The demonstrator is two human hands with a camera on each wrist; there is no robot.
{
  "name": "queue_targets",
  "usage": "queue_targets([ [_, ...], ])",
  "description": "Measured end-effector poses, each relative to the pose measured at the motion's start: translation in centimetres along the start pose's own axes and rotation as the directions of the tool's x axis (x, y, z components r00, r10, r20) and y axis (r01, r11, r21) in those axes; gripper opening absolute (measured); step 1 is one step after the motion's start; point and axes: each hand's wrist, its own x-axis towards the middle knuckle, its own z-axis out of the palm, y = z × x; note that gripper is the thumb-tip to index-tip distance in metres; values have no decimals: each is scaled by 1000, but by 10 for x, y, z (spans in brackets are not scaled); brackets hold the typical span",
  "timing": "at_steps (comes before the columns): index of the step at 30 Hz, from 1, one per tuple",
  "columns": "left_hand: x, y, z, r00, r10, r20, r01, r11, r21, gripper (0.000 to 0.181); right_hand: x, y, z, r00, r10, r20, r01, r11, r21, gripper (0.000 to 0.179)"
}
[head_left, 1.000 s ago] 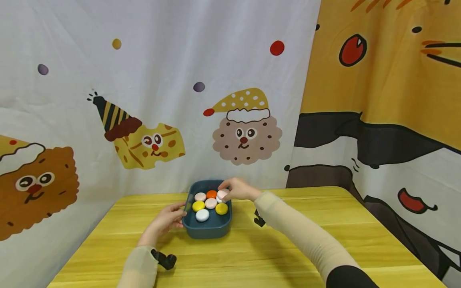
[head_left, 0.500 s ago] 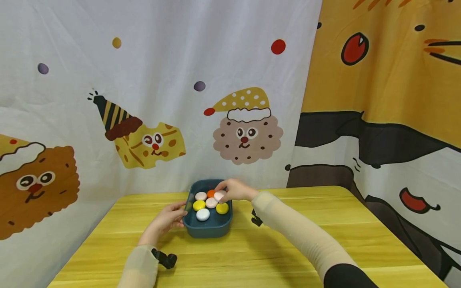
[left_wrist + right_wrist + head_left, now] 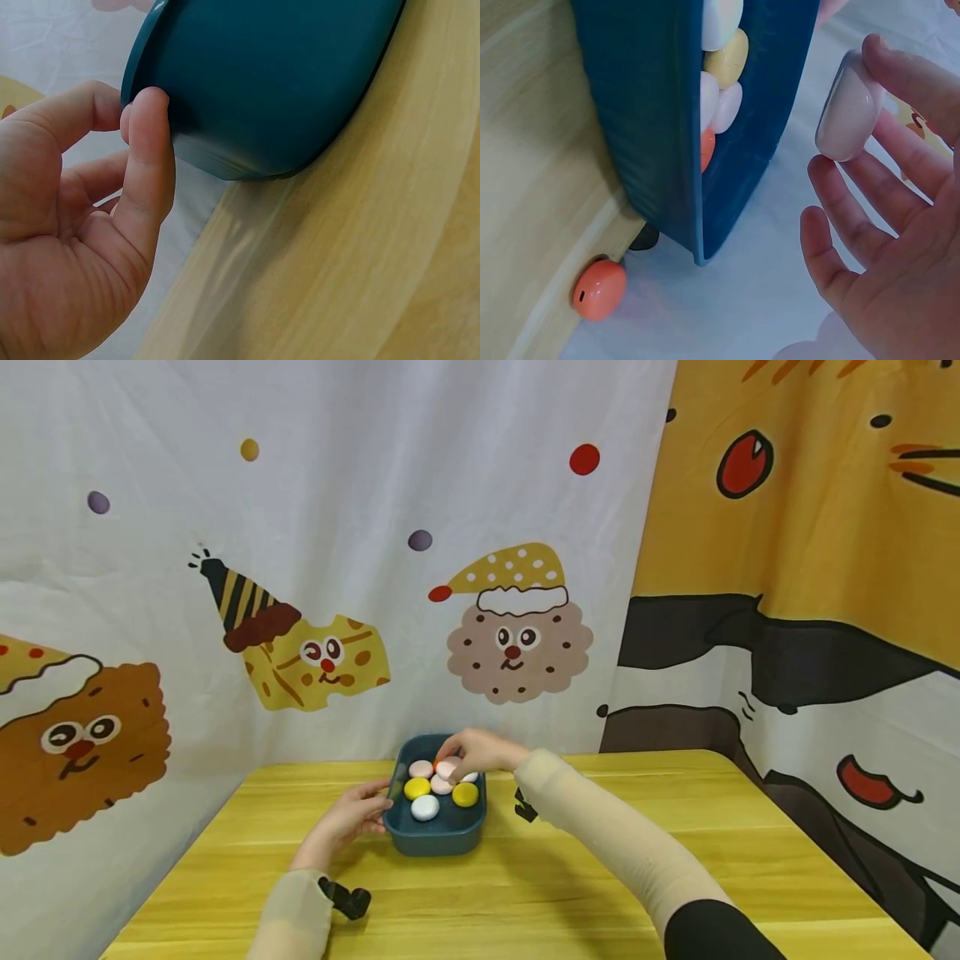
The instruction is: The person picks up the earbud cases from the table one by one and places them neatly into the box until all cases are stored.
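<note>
A dark teal bin (image 3: 435, 845) stands on the table with several smooth, rounded discs inside. White (image 3: 425, 807), yellow (image 3: 417, 788) and pale pink (image 3: 422, 768) ones show, and an orange disc is mostly covered by my right hand. My left hand (image 3: 351, 821) pinches the bin's left rim between thumb and fingers, as the left wrist view shows with the rim (image 3: 139, 56) in its grip. Above the bin's far part, my right hand (image 3: 483, 750) holds a pale pink disc (image 3: 851, 109) between thumb and fingertips, apart from the bin wall in the right wrist view.
Behind the bin, an orange disc (image 3: 600, 290) with a small dark slot lies by the table's far edge, next to a dark rounded thing (image 3: 645, 237). A printed cloth (image 3: 337, 527) hangs directly behind the wooden table (image 3: 600, 860).
My right hand has moved left over the bin, carrying the pale pink disc. A white disc at the right shows partly beneath the hand. My left hand keeps its hold on the rim.
</note>
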Motion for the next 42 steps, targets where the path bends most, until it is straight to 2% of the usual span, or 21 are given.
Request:
queue_targets([
  [8,0,-1,-1,1000,12,16,-12,1000,0,59,4,-6,-2,999,38,36,-39,999,37,40],
  [15,0,-1,0,1000,9,8,-9,1000,-4,60,5,-6,0,998,41,41,-40,999,-15,42],
  [19,0,-1,1,1000,9,5,-9,1000,-14,61,3,-2,2,999,40,33,-40,999,-13,40],
  [26,1,-3,0,1000,6,7,-6,1000,-12,60,-2,12,-2,999,40,-15,-39,998,46,35],
  [31,3,-3,-1,1000,5,3,-5,1000,-15,60,-5,29,-9,996,52,-68,-49,998,45,36],
  [38,2,-1,0,1000,1,7,-1,1000,-18,60,-10,55,-15,979,146,-140,-133,986,103,39],
  [42,1,-1,1,1000,-3,-1,3,1000,-11,59,-16,68,-17,971,166,-170,-145,981,129,43],
])
